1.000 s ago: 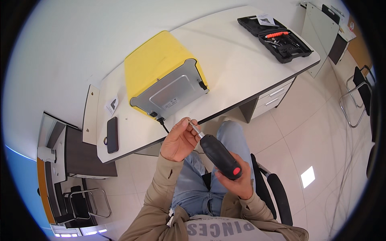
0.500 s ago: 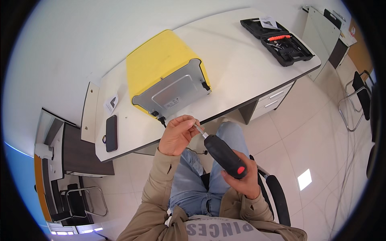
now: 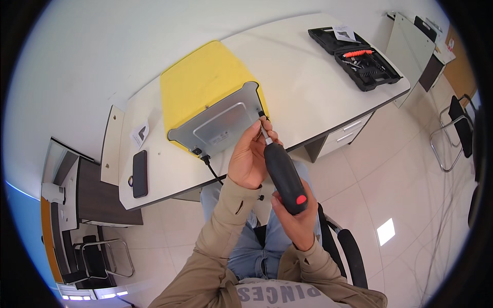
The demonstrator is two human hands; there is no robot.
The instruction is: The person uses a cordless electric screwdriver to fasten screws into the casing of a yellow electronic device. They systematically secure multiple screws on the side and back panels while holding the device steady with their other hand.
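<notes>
At the left of the white counter (image 3: 295,66) lies a white paper sheet (image 3: 138,134) printed with a dark picture, near a black rectangular phone (image 3: 139,173). Next stands a large yellow round-edged box (image 3: 203,77), its silver metal panel (image 3: 213,122) bearing a printed label (image 3: 220,137) too small to read; a black power cable (image 3: 212,168) runs from the panel's lower left. The left hand (image 3: 250,161) reaches forward, thumb and fingers pinched around the metal shank (image 3: 267,140) of a black cylindrical electric driver with a red end spot (image 3: 282,174), near the panel's right side. Gray lettering (image 3: 280,294) sits upside down across the pale shirt. The right hand (image 3: 299,222) wraps the driver's rear. Far right, an open black plastic tool case (image 3: 371,76) holds an orange flexible rod (image 3: 358,53) and a printed leaflet (image 3: 345,34).
</notes>
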